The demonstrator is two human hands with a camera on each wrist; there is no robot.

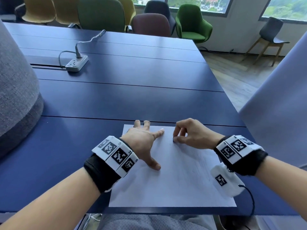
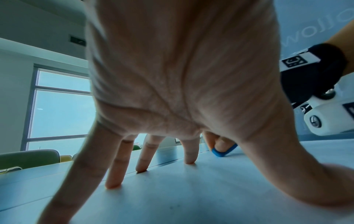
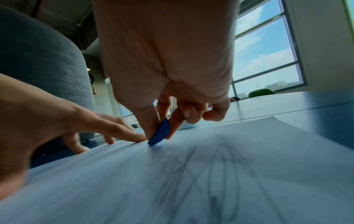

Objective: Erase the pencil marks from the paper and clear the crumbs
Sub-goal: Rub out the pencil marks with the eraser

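A white sheet of paper point(image 1: 174, 180) lies on the blue table point(image 1: 116, 97) near its front edge. Faint pencil lines point(image 3: 216, 171) cross the sheet's right half. My left hand point(image 1: 142, 140) lies spread on the paper's far left part, its straight fingers point(image 2: 143, 163) pressing it down. My right hand point(image 1: 186, 135) pinches a small blue eraser point(image 3: 160, 133) between thumb and fingers, its lower edge touching the paper close to my left index fingertip. The blue eraser point(image 2: 223, 151) also shows past my left hand. No crumbs are visible.
A grey power strip point(image 1: 76, 63) with its cable lies at the table's far left. A grey padded form point(image 1: 16, 90) stands at the left edge. Several chairs point(image 1: 191, 24) line the far side. A pale panel point(image 1: 282, 100) stands at the right.
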